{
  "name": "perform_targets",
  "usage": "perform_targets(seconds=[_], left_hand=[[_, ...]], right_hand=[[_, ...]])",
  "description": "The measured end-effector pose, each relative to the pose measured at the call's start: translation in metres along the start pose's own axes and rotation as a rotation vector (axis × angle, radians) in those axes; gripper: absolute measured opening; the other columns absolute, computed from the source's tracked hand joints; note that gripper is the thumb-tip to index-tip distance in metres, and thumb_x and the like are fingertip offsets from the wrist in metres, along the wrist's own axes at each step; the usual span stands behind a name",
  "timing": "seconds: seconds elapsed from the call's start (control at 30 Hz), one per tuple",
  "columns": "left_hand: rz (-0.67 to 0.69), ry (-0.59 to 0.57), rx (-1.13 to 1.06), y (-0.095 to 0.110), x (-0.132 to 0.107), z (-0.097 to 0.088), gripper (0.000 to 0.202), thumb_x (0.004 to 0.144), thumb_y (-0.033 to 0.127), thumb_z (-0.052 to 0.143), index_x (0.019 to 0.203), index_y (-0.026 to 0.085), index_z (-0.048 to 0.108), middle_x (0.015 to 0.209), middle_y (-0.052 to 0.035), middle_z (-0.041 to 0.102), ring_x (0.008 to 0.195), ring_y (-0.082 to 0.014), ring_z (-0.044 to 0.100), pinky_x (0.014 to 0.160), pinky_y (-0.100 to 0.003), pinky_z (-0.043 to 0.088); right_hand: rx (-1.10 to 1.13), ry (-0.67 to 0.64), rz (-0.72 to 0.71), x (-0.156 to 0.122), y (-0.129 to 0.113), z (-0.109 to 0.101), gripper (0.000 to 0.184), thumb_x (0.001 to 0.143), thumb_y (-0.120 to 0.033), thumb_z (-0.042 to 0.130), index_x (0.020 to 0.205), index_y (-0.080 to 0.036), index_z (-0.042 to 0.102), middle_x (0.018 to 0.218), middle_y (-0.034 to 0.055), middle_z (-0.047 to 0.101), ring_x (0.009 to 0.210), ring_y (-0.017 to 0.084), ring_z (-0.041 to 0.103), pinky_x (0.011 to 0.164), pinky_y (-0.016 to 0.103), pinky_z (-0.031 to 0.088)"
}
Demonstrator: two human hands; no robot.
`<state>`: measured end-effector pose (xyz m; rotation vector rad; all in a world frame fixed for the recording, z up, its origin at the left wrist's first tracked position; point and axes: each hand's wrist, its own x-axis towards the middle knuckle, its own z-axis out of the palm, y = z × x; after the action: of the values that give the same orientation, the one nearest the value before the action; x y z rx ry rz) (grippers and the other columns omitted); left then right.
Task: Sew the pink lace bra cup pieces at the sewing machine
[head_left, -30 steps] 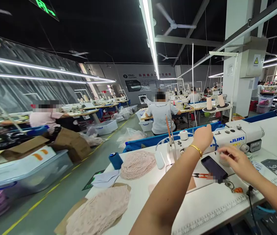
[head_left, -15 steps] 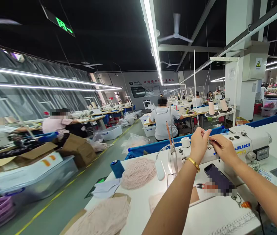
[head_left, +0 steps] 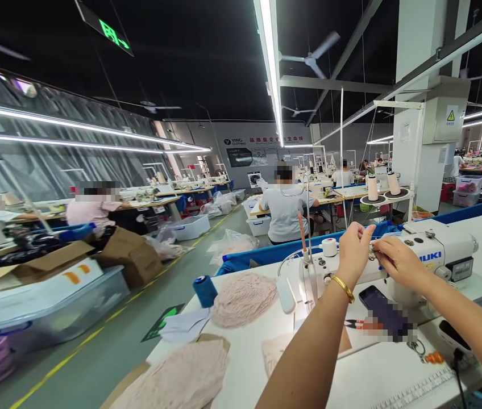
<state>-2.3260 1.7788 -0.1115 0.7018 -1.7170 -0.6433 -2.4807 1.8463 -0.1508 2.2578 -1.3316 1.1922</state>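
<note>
Both hands are raised over the arm of a white JUKI sewing machine point(head_left: 435, 255). My left hand point(head_left: 354, 250), with a gold bracelet point(head_left: 343, 288) at its wrist, has thumb and fingers pinched together. Close beside it, my right hand point(head_left: 398, 258) is bent in a pinch above the machine's top. Whatever lies between the fingertips is too small to make out. A white bobbin-like spool point(head_left: 329, 247) sits on the machine left of the hands. Behind them, two pale pink thread cones point(head_left: 372, 188) stand on a thread stand point(head_left: 415, 153).
Ruffled pink fabric pieces point(head_left: 245, 298) and a blue thread cone point(head_left: 205, 291) lie left on the white table point(head_left: 241, 369). A phone point(head_left: 383, 312), red-handled snips point(head_left: 366, 324) and a keyring point(head_left: 432, 357) are below the machine arm. A co-worker point(head_left: 286, 204) sits ahead.
The view has shifted slightly, so the table and machine appear a little further right. My hands stay pinched close together over the machine, with the right fingers slightly re-angled.
</note>
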Motion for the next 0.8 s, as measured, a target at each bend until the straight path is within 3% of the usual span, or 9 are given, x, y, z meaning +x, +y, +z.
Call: perform_targets(seconds=[0.2,0.33,0.43,0.5,0.6,0.7,0.8], left_hand=[[0.073,-0.022,-0.085,0.002,-0.005,-0.001,0.054,0.096,0.069,0.059,0.07,0.023,0.05,0.061,0.0047,0.051,0.059,-0.0141,0.046,0.059,-0.028,0.033],[0.115,0.089,-0.157,0.001,-0.013,-0.006,0.062,0.095,0.082,0.051,0.076,0.023,0.054,0.065,0.0036,0.053,0.061,-0.0147,0.049,0.062,-0.028,0.04],[0.097,0.26,-0.181,-0.003,-0.018,-0.008,0.064,0.096,0.085,0.044,0.08,0.023,0.053,0.07,0.0019,0.054,0.066,-0.0156,0.051,0.066,-0.029,0.041],[0.077,0.324,-0.192,-0.006,-0.018,-0.007,0.064,0.097,0.084,0.043,0.083,0.023,0.052,0.071,0.0016,0.055,0.066,-0.016,0.052,0.065,-0.029,0.041],[0.065,0.308,-0.212,-0.008,-0.017,-0.006,0.062,0.097,0.083,0.048,0.083,0.023,0.053,0.07,0.0022,0.055,0.064,-0.0153,0.051,0.063,-0.028,0.04],[0.07,0.234,-0.233,-0.006,-0.016,-0.005,0.059,0.094,0.08,0.058,0.081,0.022,0.054,0.068,0.0034,0.055,0.061,-0.0141,0.05,0.061,-0.027,0.04],[0.073,0.195,-0.255,-0.002,-0.016,-0.005,0.056,0.093,0.076,0.064,0.081,0.022,0.055,0.067,0.0043,0.053,0.061,-0.0134,0.049,0.06,-0.026,0.04]], right_hand=[[-0.114,-0.16,0.162,0.018,0.001,-0.033,0.035,0.104,-0.033,0.053,0.135,-0.019,0.056,0.1,0.0116,0.074,0.086,0.028,0.066,0.074,0.038,0.049],[-0.111,-0.415,0.111,0.041,-0.011,-0.028,0.018,0.104,-0.032,0.057,0.099,-0.02,0.07,0.085,0.007,0.073,0.075,0.022,0.064,0.068,0.032,0.046],[-0.063,-0.566,0.05,0.068,-0.014,-0.012,0.025,0.107,-0.038,0.06,0.094,-0.019,0.07,0.088,0.0028,0.073,0.073,0.017,0.064,0.071,0.03,0.051],[-0.065,-0.571,0.048,0.087,-0.006,-0.005,0.029,0.108,-0.043,0.061,0.097,-0.018,0.07,0.09,0.0018,0.071,0.076,0.016,0.065,0.074,0.032,0.054],[-0.091,-0.493,0.079,0.101,0.017,-0.011,0.034,0.107,-0.049,0.062,0.095,-0.018,0.068,0.089,0.0017,0.068,0.078,0.017,0.063,0.078,0.034,0.054],[-0.091,-0.419,0.094,0.087,0.034,-0.033,0.036,0.104,-0.052,0.065,0.092,-0.017,0.067,0.088,0.0023,0.066,0.078,0.017,0.061,0.077,0.034,0.052],[-0.058,-0.416,0.075,0.057,0.029,-0.052,0.033,0.103,-0.046,0.063,0.084,-0.019,0.069,0.083,0.0033,0.066,0.075,0.018,0.061,0.072,0.032,0.05]])
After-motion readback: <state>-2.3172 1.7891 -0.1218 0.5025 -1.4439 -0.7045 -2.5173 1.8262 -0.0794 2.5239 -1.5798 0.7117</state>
